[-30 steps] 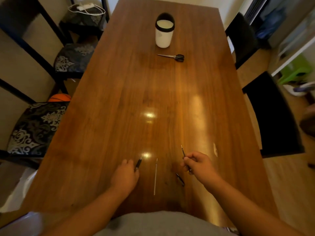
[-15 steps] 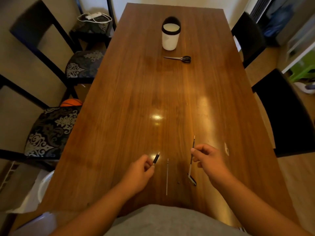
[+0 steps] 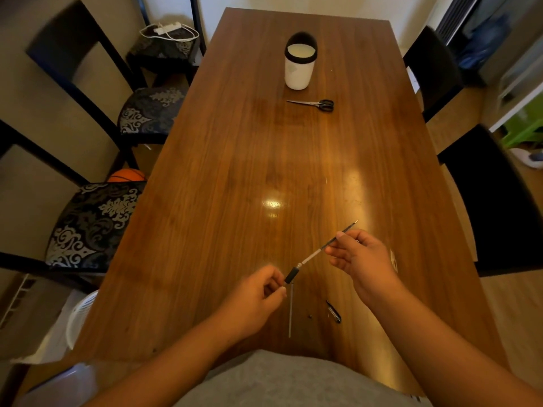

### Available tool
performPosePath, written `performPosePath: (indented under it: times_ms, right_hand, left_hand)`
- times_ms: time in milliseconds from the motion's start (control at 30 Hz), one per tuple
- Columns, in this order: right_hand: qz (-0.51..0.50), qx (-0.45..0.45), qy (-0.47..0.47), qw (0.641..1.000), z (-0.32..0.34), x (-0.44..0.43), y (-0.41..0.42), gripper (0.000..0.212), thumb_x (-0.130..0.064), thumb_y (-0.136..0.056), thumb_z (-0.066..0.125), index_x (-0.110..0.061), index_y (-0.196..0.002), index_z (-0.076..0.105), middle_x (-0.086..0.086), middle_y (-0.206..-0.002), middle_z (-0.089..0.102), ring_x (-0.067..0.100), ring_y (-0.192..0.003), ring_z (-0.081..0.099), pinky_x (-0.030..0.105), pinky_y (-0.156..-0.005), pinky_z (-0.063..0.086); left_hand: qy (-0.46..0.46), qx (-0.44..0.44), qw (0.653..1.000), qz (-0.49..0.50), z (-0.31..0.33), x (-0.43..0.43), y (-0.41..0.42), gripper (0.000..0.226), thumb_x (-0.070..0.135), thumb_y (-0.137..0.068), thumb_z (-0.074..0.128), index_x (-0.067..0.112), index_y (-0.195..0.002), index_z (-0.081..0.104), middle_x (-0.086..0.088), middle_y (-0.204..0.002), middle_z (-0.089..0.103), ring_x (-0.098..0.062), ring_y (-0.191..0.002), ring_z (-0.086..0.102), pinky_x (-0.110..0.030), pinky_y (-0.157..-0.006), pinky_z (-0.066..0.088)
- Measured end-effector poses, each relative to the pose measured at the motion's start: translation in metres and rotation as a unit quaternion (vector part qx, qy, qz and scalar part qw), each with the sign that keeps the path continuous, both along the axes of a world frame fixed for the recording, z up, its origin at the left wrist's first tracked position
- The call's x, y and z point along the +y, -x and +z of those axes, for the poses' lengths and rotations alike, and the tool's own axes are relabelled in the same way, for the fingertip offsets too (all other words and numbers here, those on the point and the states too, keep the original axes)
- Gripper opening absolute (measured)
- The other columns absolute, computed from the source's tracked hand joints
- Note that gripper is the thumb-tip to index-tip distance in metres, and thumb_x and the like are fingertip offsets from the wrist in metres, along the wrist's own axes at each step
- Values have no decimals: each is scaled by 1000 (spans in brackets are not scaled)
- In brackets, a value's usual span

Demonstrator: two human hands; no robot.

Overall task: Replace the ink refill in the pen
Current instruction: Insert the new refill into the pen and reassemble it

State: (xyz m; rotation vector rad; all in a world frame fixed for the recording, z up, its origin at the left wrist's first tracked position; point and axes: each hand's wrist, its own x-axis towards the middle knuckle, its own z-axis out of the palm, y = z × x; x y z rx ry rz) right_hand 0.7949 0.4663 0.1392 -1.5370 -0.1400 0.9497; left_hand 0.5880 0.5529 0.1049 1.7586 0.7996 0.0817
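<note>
Above the near part of the wooden table [image 3: 235,171], my left hand [image 3: 252,301] pinches a short black pen grip piece [image 3: 291,274]. My right hand [image 3: 361,259] pinches a thin ink refill [image 3: 320,249] that slants from upper right down to the left. The refill's lower end meets the top of the grip piece. A second thin pale refill [image 3: 290,314] lies flat on the table beneath my hands. A black pen part [image 3: 334,312] and a tiny dark bit [image 3: 310,316] lie to its right.
A white cup with a black rim [image 3: 299,69] stands at the far end, with black-handled scissors [image 3: 316,103] just in front of it. Patterned chairs [image 3: 97,224] line the left side and dark chairs [image 3: 493,207] the right. An orange ball [image 3: 127,175] sits on the floor.
Both hands have risen and come together. The right hand's refill has swung so that its lower end reaches the black piece in my left hand. The black pen part stays on the table.
</note>
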Motion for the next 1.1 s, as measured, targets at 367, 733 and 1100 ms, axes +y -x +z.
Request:
performPosePath:
  times_ms: [367, 733, 1100]
  right_hand:
    - [21, 4, 0, 1000, -2, 11, 2, 15, -13, -92, 60, -14, -77, 64, 6, -73, 74, 16, -66, 71, 27, -56, 56]
    - [16, 40, -12, 999, -6, 15, 0, 19, -12, -93, 58, -14, -74, 61, 3, -67, 73, 13, -60, 69, 25, -54, 54]
    - [40, -62, -26, 997, -6, 15, -3, 12, -9, -93, 58, -11, -82, 61, 5, -69, 72, 14, -62, 70, 23, -53, 56]
  left_hand:
    - [-19, 4, 1000, -7, 11, 9, 0, 11, 26, -91, 60, 36, -89, 57, 4, -87, 66, 0, -71, 58, -18, -60, 47]
    - [-16, 12, 1000, -11, 17, 10, -5, 12, 22, -92, 59, 34, -92, 57, 3, -91, 65, 0, -76, 58, -13, -63, 47]
    - [15, 17, 1000, -21, 13, 9, -5, 19, 26, -92, 59, 44, -88, 55, 7, -90, 67, -4, -81, 63, -19, -66, 49]
